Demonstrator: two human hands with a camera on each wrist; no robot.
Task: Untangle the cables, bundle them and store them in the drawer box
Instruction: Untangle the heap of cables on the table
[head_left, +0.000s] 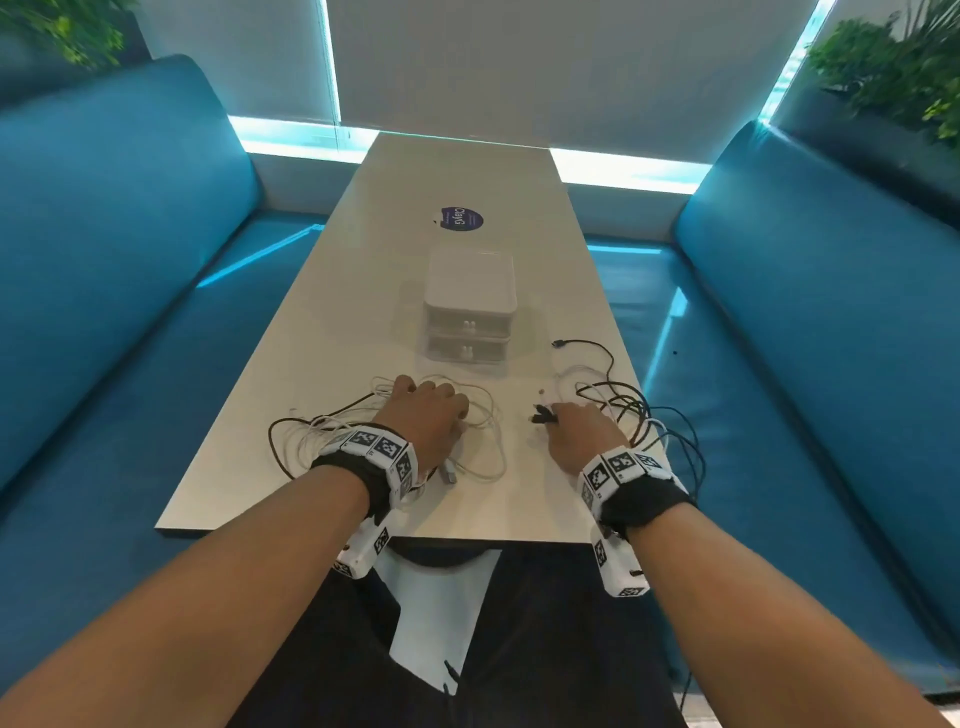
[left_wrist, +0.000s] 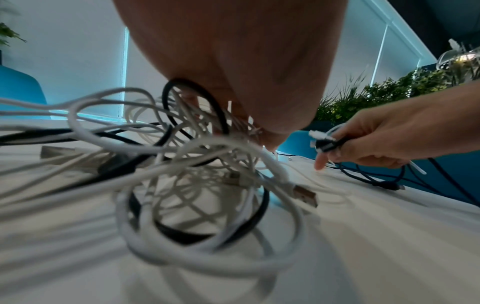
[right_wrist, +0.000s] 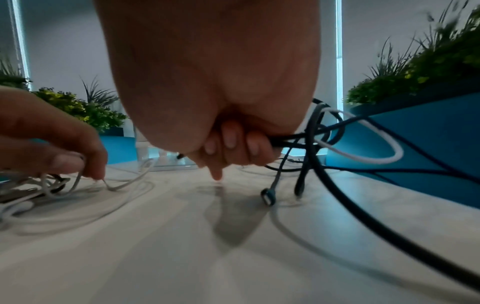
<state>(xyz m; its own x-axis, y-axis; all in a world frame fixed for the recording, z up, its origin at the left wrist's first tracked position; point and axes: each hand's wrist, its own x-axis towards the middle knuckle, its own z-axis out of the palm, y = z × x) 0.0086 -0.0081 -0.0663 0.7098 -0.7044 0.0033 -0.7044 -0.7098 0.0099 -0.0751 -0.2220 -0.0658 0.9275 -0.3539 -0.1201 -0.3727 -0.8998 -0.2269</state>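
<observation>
- my left hand (head_left: 427, 415) lies over the loose heap of thin white cables mixed with a few dark ones (head_left: 467, 441) on the pale, long bench (head_left: 467, 171). in the left wrist view the fingers curl down into the loops and seem to hook several strands, though blur hides exactly which.
- my right hand (head_left: 574, 434) has a closed grip on a small bunch of black cable ends with one white plug (left_wrist: 323, 142). the right wrist view shows three fingers wrapped round the dark cords, with the index finger pointing down at the bench.
- from that grip, the dark blue and black cables (head_left: 644, 415) trail off to my right. some hang over the bench edge, and one black lead with a small plug (head_left: 558, 343) reaches up towards the box.
- the small white plastic two-drawer box (head_left: 470, 306) stands mid-bench just beyond both heaps. both drawers look closed, and nothing is stored yet.
- i judge this to be early untangling: splitting the dark leads from the white ones.
- to do it well, i would pin the white heap with the left hand and draw the dark bunch away slowly, low along the bench.
- i would follow one cord at a time and stop where a loop tightens.
- the risk is that a hard pull cinches a knot or drags the hanging leads off the edge.
</observation>
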